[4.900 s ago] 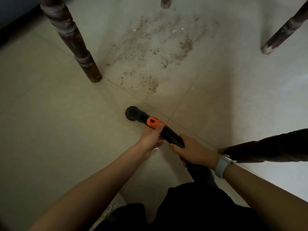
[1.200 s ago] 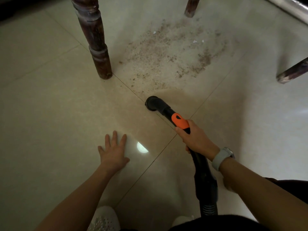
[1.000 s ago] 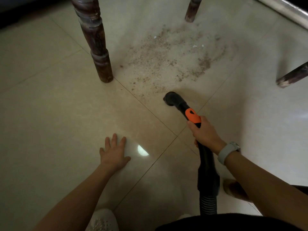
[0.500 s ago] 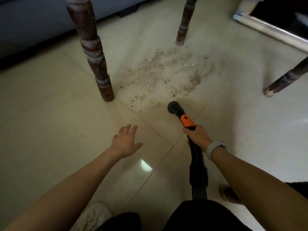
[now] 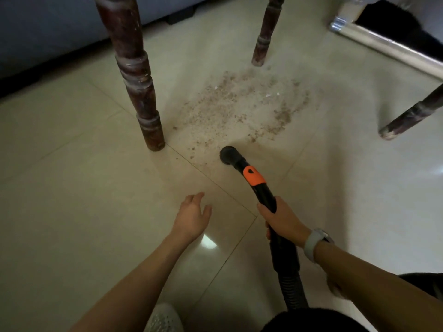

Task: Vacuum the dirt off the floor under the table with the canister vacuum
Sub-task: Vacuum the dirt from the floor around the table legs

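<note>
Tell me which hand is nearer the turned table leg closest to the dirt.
Left. The left hand hovers open above the tile, just below and right of the table leg. The right hand grips the vacuum wand, farther right.

L hand (image 5: 191,218) open, fingers relaxed, arm reaching fwd; R hand (image 5: 282,220) curled in a grip, watch on wrist.

No text, label, brand, number or sign can be read here. The orange collar (image 5: 253,176) on the vacuum wand (image 5: 263,195) bears only a small dark mark, with no letters. The face of the grey wristwatch (image 5: 317,243) is turned away and shows no digits.
</note>
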`<state>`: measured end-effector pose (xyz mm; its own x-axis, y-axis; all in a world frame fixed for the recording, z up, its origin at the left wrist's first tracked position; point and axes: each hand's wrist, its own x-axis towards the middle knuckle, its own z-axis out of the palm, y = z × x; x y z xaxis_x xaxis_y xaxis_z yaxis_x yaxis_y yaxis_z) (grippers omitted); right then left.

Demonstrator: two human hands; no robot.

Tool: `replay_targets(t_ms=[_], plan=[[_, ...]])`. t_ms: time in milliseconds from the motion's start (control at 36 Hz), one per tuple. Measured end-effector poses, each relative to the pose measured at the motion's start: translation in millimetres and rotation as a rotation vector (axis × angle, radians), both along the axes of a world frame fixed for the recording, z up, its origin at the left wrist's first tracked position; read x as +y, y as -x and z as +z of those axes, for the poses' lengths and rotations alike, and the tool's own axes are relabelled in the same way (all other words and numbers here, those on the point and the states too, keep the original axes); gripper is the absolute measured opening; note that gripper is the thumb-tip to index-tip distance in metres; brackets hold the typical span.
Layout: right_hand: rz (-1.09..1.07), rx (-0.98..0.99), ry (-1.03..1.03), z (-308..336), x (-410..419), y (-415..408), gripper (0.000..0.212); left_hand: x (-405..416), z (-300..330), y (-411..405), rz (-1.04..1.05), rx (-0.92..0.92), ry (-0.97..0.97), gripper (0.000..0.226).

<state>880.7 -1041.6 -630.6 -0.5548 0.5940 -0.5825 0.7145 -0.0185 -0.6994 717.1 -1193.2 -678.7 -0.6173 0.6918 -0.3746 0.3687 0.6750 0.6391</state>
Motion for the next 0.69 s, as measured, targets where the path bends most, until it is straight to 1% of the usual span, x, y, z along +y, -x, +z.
replay_targets(t_ms=[83,167,222,250,306,361,444,611,694], plan=[[0.023,-0.004,-0.004,-2,-8,1,0.019,29,8,-9,0.122,-0.200,-0.103,0.048],[0.039,-0.009,-0.008,0,-12,3,0.020,56,18,-16,0.207,-0.432,-0.202,0.054],[0.064,-0.022,-0.019,3,-15,5,0.023,69,22,-20,0.223,-0.542,-0.236,0.059],[0.079,-0.030,-0.026,3,-17,6,0.025,76,22,-21,0.226,-0.594,-0.242,0.058],[0.125,-0.046,-0.042,2,-22,8,0.027,86,22,-24,0.270,-0.692,-0.268,0.047],[0.170,-0.052,-0.051,1,-27,9,0.026,92,20,-25,0.389,-0.762,-0.303,0.041],[0.198,-0.058,-0.040,0,-31,7,0.026,93,16,-27,0.495,-0.749,-0.325,0.034],[0.223,-0.043,0.019,-3,-44,-10,0.031,71,18,-32,0.517,-0.729,-0.348,0.024],[0.236,-0.028,0.033,-5,-55,-20,0.030,56,17,-32,0.540,-0.714,-0.369,0.021]])
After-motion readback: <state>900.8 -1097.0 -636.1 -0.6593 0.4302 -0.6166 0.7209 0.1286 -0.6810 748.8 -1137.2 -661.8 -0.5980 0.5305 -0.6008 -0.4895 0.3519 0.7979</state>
